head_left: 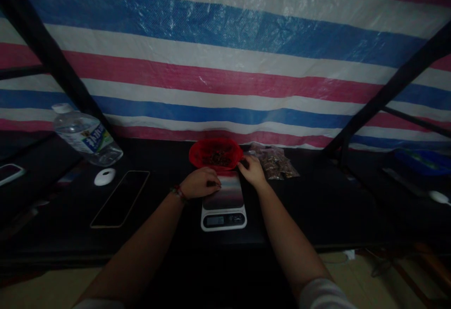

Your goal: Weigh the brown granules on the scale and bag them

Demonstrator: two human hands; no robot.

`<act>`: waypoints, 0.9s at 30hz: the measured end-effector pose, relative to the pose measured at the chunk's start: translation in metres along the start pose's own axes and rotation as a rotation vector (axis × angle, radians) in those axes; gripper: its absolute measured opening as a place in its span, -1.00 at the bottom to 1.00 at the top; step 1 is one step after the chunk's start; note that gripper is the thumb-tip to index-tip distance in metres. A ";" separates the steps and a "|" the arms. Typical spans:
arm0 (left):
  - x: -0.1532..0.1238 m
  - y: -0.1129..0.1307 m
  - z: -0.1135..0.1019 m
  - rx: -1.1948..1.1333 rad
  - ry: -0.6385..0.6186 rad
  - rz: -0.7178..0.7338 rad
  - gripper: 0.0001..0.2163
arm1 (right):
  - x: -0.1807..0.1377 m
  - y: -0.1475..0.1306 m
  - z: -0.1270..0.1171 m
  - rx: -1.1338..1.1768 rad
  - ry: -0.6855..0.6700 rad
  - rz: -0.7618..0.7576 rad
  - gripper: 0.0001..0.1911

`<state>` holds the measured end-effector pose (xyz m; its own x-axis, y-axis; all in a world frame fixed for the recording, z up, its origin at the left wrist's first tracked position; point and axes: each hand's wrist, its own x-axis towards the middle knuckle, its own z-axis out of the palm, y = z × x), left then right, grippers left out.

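Observation:
A red bowl (197,155) with small dark pieces (220,158) in it stands at the back of the black table, just behind a white kitchen scale (224,222) with a shiny metal plate. My left hand (200,183) is over the left side of the plate, close to the bowl's front, its fingers curled with the tips pressed together. Whatever they hold, if anything, is too small to name. At the bowl's right rim, my right hand (252,170) has its thumb and fingers closed on the edge. Clear plastic bags (276,164) of small brownish pieces lie beside it.
To the left are a large clear plastic bottle (86,135), a white oval object (104,176) and a dark phone (120,199). A striped plastic sheet (225,74) hangs behind the table (303,205), between black metal posts. A blue tray (423,161) is at the far right.

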<state>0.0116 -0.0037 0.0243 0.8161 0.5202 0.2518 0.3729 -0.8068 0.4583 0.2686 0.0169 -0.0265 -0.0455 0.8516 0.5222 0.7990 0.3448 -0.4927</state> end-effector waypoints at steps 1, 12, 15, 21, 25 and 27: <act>0.000 -0.001 0.001 0.001 -0.005 -0.003 -0.84 | 0.000 0.000 0.000 0.001 0.004 0.004 -0.72; 0.001 -0.004 0.007 -0.005 -0.011 -0.074 -0.85 | -0.001 0.003 -0.002 0.006 0.028 0.015 -0.66; 0.001 -0.002 0.006 0.006 0.022 -0.100 -0.87 | -0.001 0.003 -0.002 0.006 0.029 0.012 -0.66; 0.001 -0.006 0.011 -0.006 0.013 -0.099 -0.88 | 0.000 0.003 -0.003 -0.007 0.026 0.009 -0.66; 0.001 -0.008 0.014 0.017 0.005 -0.118 -0.86 | 0.000 0.003 -0.003 -0.017 0.027 0.017 -0.67; 0.001 -0.006 0.014 0.022 -0.004 -0.116 -0.86 | 0.000 0.003 -0.003 -0.019 0.028 0.018 -0.68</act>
<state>0.0161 -0.0019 0.0098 0.7686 0.6091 0.1953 0.4740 -0.7474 0.4656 0.2729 0.0168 -0.0262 -0.0139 0.8462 0.5327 0.8109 0.3212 -0.4891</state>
